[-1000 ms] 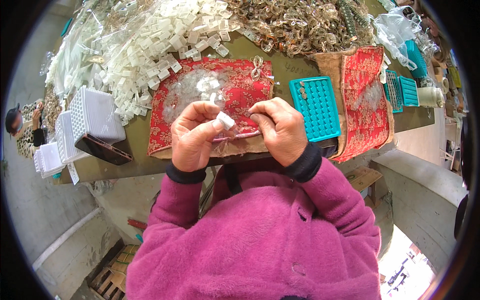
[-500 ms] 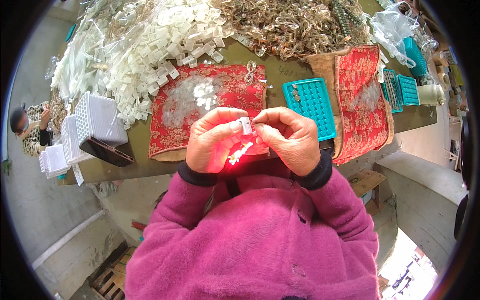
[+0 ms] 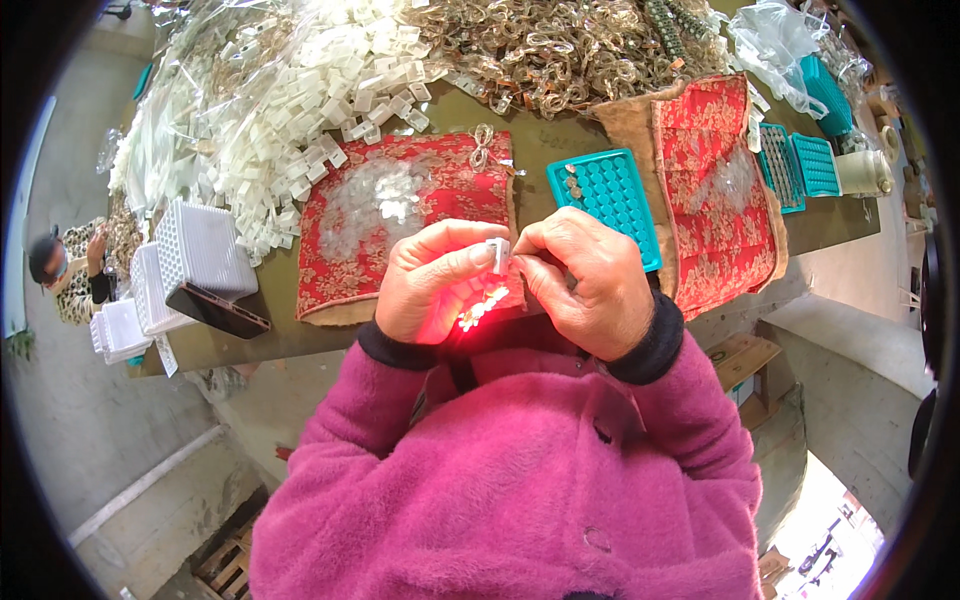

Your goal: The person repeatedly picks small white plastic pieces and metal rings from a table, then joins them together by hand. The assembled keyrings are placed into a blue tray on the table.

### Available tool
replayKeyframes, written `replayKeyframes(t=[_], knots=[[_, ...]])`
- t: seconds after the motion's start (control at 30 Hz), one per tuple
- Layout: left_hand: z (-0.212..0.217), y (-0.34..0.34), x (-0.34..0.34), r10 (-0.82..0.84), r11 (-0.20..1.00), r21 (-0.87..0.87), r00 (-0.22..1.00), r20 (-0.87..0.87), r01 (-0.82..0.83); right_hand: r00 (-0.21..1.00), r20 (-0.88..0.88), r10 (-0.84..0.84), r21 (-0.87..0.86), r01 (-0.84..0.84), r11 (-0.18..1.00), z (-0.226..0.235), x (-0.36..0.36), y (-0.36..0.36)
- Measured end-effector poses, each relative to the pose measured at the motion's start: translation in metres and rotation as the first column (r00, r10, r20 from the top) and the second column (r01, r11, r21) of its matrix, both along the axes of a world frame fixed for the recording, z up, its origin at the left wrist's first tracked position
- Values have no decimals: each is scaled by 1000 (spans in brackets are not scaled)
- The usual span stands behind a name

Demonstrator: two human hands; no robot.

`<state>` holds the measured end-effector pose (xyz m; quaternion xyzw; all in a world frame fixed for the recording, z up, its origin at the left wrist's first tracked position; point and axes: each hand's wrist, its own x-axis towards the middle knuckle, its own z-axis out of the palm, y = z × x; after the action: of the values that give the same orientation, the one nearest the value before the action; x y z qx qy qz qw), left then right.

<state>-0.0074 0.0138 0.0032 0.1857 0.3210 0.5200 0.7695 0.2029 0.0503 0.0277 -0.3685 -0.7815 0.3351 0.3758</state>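
My left hand and my right hand meet close to my chest, both pinching one small white plastic clip held upright between thumbs and forefingers. Below the clip, between my palms, a thin clear piece glows red; I cannot tell which hand holds it. Behind my hands lies a red patterned cloth with a small heap of clear pieces on it. A teal tray with round pockets sits just beyond my right hand.
A big pile of white clips and a heap of clear chain links cover the table's far side. White trays and a dark phone lie at left, a second red cloth and more teal trays at right. Another person sits far left.
My hands lifted off the red cloth toward my chest and closed together on the white clip, now turned upright. A red-glowing piece has appeared under it.
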Motion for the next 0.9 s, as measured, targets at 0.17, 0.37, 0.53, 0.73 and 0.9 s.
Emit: replayKeyframes(t=[0.17, 0.37, 0.53, 0.73, 0.9], knots=[[1, 0, 9, -14, 996, 81, 986, -168, 28, 985, 174, -15, 125, -7, 992, 5, 5, -3], [4, -2, 15, 5, 1000, -13, 1000, -5, -5, 994, -110, -25, -69, 17, 997, 3, 10, -5], [-1, -5, 19, -66, 997, -46, 997, 44, 68, 994, -113, -5, -95, -6, 995, 1, 12, -7], [-11, -8, 11, -112, 994, 15, 993, 34, 112, 994, -18, 107, -71, -108, 992, 4, 10, 4], [-11, -5, -3, -121, 992, 44, 993, 11, 120, 974, -188, 124, -569, -210, 795, 6, 0, 17]])
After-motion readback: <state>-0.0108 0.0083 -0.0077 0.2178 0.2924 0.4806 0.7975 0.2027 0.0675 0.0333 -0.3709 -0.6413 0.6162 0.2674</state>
